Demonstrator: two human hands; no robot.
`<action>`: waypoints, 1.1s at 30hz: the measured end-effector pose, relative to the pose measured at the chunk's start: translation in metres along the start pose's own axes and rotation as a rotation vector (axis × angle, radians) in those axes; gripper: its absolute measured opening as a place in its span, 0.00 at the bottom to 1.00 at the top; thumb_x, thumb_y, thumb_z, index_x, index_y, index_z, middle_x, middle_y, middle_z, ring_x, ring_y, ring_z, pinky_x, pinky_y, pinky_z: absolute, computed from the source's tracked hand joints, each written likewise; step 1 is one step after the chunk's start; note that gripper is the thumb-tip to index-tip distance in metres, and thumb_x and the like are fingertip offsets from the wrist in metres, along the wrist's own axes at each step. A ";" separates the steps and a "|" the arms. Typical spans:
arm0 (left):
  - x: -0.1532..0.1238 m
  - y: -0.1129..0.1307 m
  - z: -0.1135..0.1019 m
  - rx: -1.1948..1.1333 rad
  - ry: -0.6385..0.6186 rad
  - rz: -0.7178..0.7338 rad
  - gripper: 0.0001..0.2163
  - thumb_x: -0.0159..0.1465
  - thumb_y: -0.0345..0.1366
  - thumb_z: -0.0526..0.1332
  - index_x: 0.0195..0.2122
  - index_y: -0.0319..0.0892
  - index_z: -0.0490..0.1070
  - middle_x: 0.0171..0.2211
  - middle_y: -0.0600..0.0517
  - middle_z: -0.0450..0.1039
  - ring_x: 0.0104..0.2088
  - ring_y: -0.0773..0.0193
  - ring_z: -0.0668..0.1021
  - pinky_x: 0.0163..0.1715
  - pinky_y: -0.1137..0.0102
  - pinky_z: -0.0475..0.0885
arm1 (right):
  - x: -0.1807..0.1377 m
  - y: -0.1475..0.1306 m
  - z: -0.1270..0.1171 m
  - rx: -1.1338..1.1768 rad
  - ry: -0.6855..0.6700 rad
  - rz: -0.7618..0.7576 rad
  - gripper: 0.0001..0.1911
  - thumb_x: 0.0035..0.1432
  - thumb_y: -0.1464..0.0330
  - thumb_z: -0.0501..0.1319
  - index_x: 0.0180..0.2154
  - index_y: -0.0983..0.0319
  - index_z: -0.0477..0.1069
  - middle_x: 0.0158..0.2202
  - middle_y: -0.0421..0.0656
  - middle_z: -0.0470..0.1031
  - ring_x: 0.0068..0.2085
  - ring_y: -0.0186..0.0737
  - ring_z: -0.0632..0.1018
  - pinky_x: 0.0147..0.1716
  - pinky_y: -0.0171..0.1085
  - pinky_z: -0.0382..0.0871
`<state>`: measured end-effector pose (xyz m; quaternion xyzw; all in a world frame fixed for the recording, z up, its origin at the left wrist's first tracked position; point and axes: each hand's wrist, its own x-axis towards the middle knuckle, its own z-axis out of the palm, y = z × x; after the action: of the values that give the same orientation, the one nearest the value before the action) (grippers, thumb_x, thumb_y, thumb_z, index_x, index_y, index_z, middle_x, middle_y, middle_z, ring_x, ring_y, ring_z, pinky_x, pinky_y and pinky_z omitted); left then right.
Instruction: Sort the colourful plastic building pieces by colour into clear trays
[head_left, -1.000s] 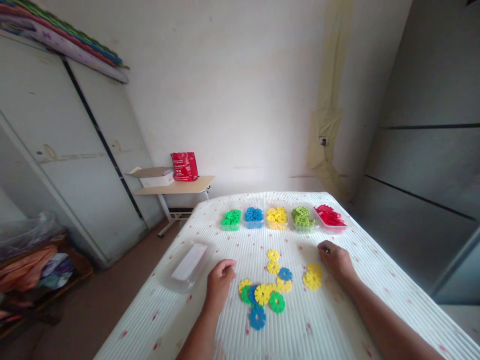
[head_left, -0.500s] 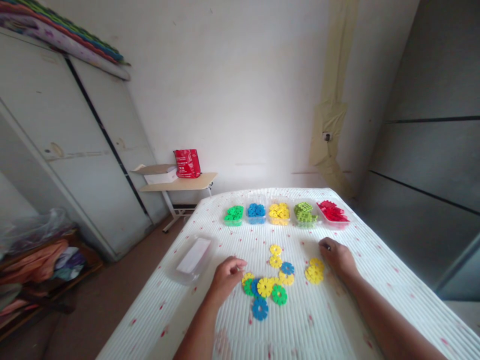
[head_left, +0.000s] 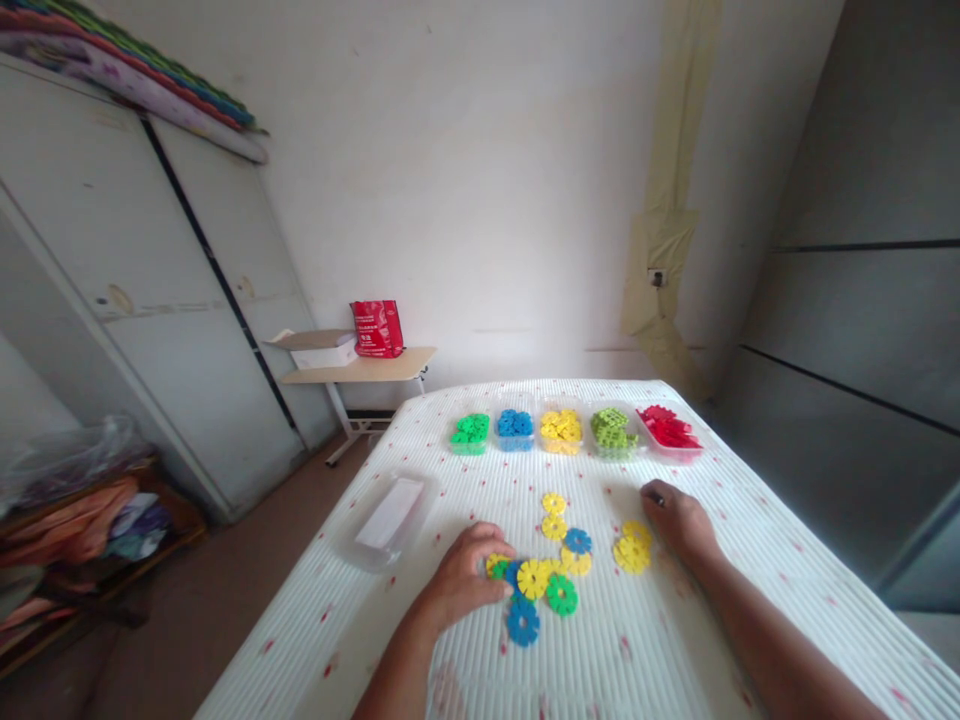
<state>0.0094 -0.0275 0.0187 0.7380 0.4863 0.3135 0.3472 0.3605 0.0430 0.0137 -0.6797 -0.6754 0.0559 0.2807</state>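
Note:
My left hand (head_left: 469,575) reaches around the left end of a joined group of notched plastic discs, its thumb and fingers apart on either side of a green disc (head_left: 499,570) and a yellow one. The group also holds a yellow disc (head_left: 533,579) in the middle, a green disc (head_left: 562,594), a blue disc (head_left: 523,621) in front and another blue disc (head_left: 577,541) towards the back. My right hand (head_left: 679,520) rests curled on the table, with a small dark spot at its fingers. Just left of it lie several loose yellow discs (head_left: 632,548).
Clear tubs line the far side: green discs (head_left: 470,430), blue discs (head_left: 515,425), yellow discs (head_left: 561,426), light-green pieces (head_left: 613,432) and red pieces (head_left: 667,428). A clear plastic lid (head_left: 390,520) lies at left on the ribbed tablecloth (head_left: 300,640). A side table (head_left: 375,365) stands behind.
My left hand has moved right and opened wider, from beside the joined discs to around their left end. My right hand stays in about the same place.

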 end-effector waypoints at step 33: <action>0.018 0.005 0.012 -0.308 0.389 -0.170 0.04 0.45 0.35 0.61 0.19 0.39 0.70 0.18 0.56 0.66 0.23 0.68 0.68 0.25 0.74 0.62 | 0.000 0.001 0.004 -0.028 0.022 -0.008 0.09 0.51 0.69 0.52 0.30 0.59 0.72 0.31 0.42 0.76 0.30 0.36 0.74 0.29 0.31 0.61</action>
<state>0.0275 -0.0142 0.0187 0.5587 0.5510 0.4895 0.3803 0.3599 0.0442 0.0095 -0.6815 -0.6756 0.0375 0.2788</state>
